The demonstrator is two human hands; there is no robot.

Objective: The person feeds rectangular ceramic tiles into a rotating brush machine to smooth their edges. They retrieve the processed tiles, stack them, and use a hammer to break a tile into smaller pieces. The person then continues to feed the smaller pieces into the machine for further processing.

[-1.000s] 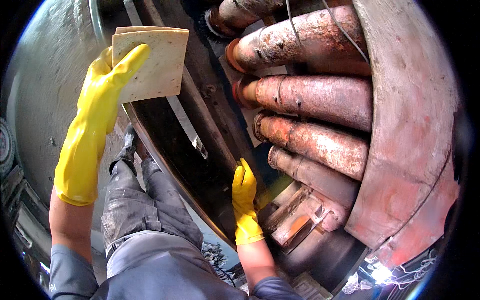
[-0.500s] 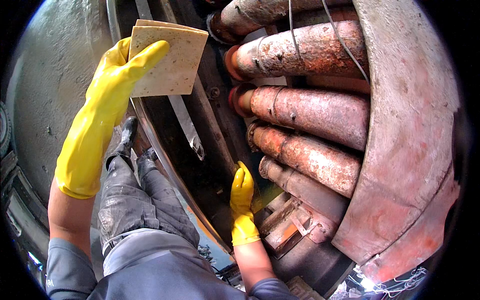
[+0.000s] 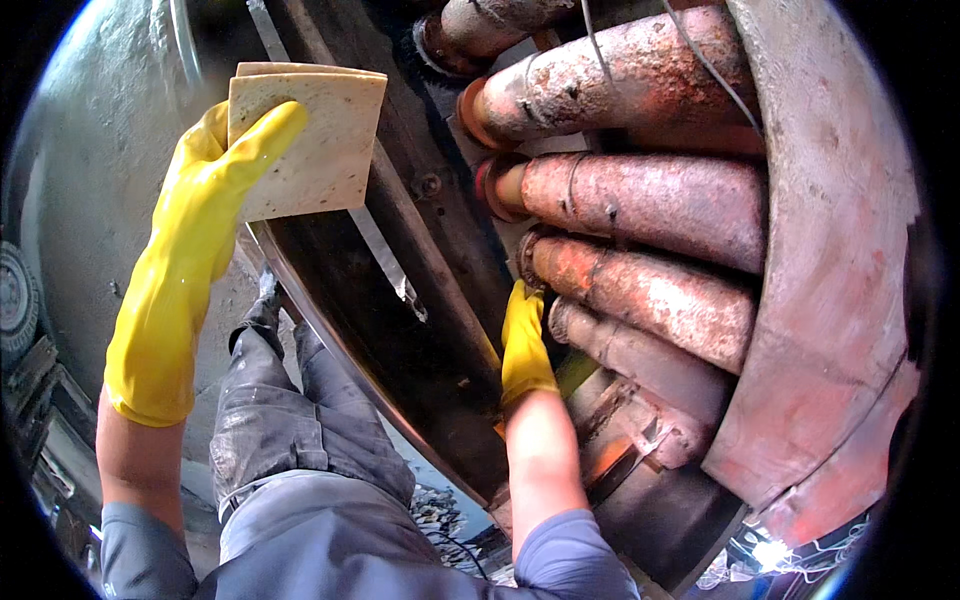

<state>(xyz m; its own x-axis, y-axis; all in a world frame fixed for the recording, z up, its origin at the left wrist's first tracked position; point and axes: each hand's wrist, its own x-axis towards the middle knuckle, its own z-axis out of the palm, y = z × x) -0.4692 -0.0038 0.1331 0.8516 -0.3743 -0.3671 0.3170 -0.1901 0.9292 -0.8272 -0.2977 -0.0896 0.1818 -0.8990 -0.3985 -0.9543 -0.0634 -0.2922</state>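
Note:
My left hand [image 3: 215, 165], in a long yellow rubber glove, is closed on beige square tiles [image 3: 315, 150], with the thumb across the front face. At least two tiles lie together, as a second edge shows behind the top; the front one is speckled with dark marks. My right hand [image 3: 525, 345], in a yellow glove, reaches down into the dark gap beside the narrow end of a rusty roller [image 3: 640, 300]. Its fingers point away from me and their tips are partly hidden, so I cannot see whether they hold anything.
Several reddish, rust-coated rollers [image 3: 645, 210] lie side by side, with a broad curved rim [image 3: 830, 250] at their right. A dark metal trough with a curved edge [image 3: 340, 365] runs between me and the rollers. Thin wires [image 3: 700, 60] hang over them. A wheel [image 3: 15, 300] stands far left.
My right hand has moved farther away and slightly right, in beside the roller ends. The tiles in my left hand have shifted a little left and nearer, still held.

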